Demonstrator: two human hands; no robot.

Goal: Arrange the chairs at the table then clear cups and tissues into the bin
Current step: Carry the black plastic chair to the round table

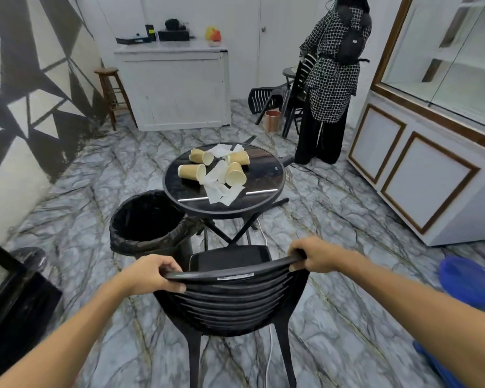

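A black slatted plastic chair (233, 298) stands in front of me, its seat facing the round black table (263, 175). My left hand (151, 273) grips the left end of the chair's top rail and my right hand (311, 256) grips the right end. On the table lie several tan paper cups (192, 172) on their sides among crumpled white tissues (221, 191). A black-lined bin (146, 219) stands open on the floor, touching the table's left side.
A person in a checked top (331, 79) stands at the back right holding stacked black chairs (294, 102), beside a copper bin (272, 120). White counter (174, 88) and wooden stool (111, 93) behind. White cabinet (420, 175) on the right, blue object (465, 281) near right, white cable on the floor.
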